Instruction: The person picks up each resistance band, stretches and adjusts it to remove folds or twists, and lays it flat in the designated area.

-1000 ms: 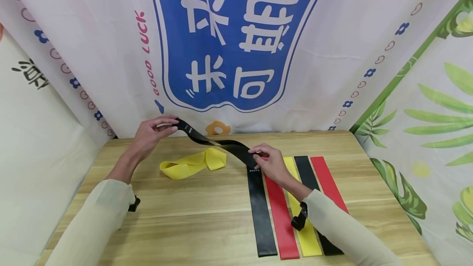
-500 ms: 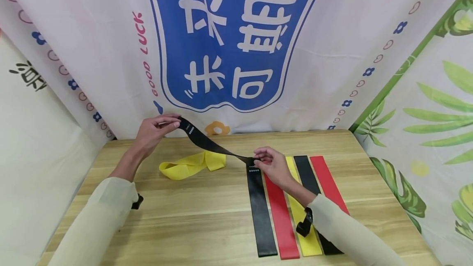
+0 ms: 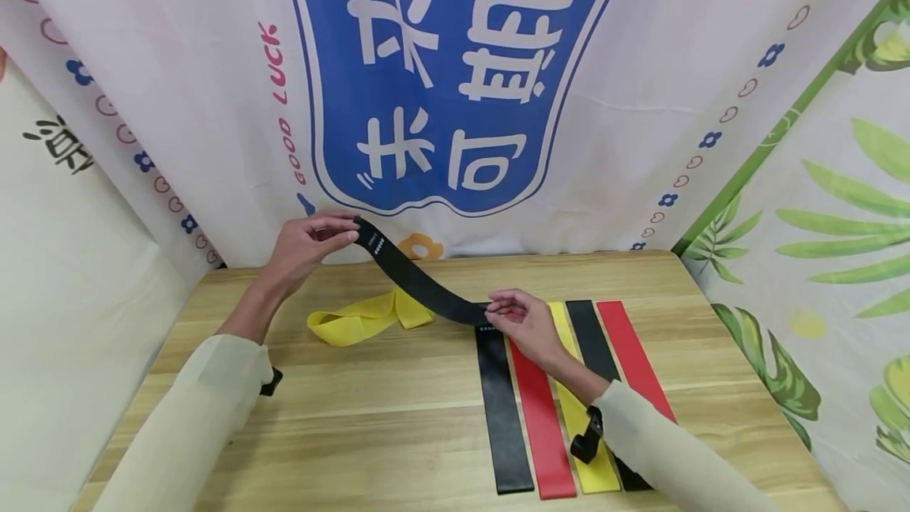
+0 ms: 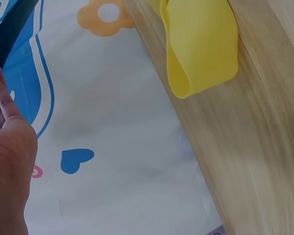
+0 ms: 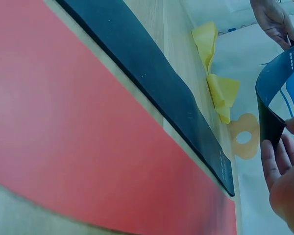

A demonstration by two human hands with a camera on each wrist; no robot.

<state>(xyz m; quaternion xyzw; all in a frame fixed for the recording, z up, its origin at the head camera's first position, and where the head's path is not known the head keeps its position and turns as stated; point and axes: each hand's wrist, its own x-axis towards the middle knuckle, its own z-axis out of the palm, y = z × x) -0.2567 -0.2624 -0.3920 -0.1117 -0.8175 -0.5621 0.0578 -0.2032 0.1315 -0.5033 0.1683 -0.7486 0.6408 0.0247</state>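
Observation:
A black resistance band (image 3: 419, 284) with small white printing near its left end is stretched in the air between both hands. My left hand (image 3: 302, 247) pinches its upper left end, raised in front of the curtain. Lower down, my right hand (image 3: 526, 326) pinches the other end, just over the top of a flat black band (image 3: 503, 417) lying on the table. In the right wrist view the held band (image 5: 277, 78) bends between the two hands. Beneath it on the table lies a twisted yellow band (image 3: 355, 324), also seen in the left wrist view.
Right of the flat black band lie a red band (image 3: 543, 417), a yellow band (image 3: 593, 461), another black band (image 3: 592, 330) and another red band (image 3: 629, 346), side by side. The right forearm crosses over them. A printed curtain (image 3: 604, 180) hangs behind the wooden table (image 3: 370, 433).
The black band, twisted one second ago, now hangs flatter with its printed face showing. My left hand has risen slightly and moved right; my right hand has shifted a little right.

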